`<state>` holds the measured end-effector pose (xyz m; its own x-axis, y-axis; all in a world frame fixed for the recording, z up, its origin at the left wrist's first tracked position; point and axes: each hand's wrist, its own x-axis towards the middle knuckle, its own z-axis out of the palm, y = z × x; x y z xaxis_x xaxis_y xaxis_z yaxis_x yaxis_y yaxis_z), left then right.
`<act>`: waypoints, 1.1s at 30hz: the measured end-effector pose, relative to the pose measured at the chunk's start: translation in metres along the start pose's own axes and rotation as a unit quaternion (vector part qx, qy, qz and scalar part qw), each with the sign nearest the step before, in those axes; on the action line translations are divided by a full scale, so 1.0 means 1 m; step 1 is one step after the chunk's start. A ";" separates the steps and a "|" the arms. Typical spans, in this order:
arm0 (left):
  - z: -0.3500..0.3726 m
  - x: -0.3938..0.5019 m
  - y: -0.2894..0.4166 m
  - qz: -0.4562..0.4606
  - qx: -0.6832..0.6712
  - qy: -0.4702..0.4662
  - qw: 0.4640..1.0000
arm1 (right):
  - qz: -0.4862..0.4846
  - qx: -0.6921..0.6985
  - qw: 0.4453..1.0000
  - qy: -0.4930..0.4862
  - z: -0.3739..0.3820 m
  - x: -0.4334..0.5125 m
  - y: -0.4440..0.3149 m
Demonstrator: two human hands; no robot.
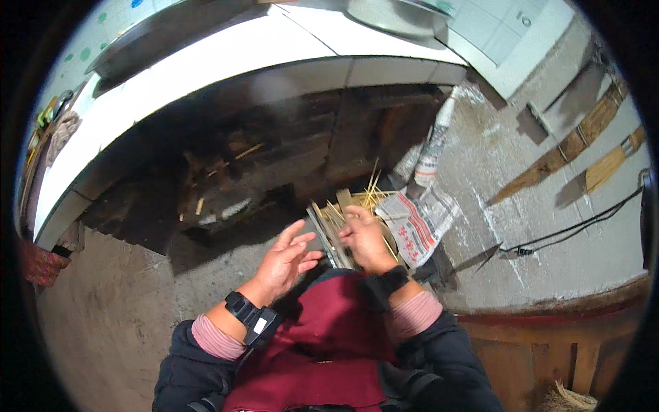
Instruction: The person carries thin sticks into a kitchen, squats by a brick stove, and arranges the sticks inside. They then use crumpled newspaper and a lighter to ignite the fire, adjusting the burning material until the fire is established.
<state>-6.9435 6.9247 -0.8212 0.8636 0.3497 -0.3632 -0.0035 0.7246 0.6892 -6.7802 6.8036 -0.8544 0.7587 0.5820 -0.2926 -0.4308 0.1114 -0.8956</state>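
Observation:
My left hand (291, 257) is in the air just left of a narrow wooden box side (329, 239), its fingers apart and nothing in them. Over the box is my right hand (365, 239), slightly blurred, fingers bent, with no object visible in it. Thin wooden sticks (373, 193) and a short piece of board (344, 198) stand in a heap beyond my right fingers. Against the heap's right side leans a printed newspaper sheet (419, 221). What lies under my right palm is hidden.
A white-topped counter (216, 67) curves across the front, with a metal basin (396, 18) on it. Beneath is a dark recess with wood scraps (200, 206). Brushes (607, 167) and cables (571, 226) hang at the right wall; a wooden panel (545, 350) stands lower right.

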 end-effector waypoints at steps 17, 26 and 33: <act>0.007 0.017 -0.028 -0.031 0.063 0.019 0.997 | -0.204 -0.376 0.812 0.397 -0.258 0.027 0.039; 0.026 -0.015 -0.009 0.012 0.284 -0.028 0.958 | -0.275 -0.352 0.866 0.224 -0.202 -0.124 -0.020; 0.061 -0.059 0.037 0.343 0.407 -0.046 0.845 | -0.349 -0.330 0.876 -0.044 -0.123 -0.171 -0.083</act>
<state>-6.9638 6.8948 -0.7361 0.8353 0.4463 0.3210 -0.2033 -0.2917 0.9346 -6.8141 6.5955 -0.7714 0.6722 0.6208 0.4035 0.5204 -0.0084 -0.8539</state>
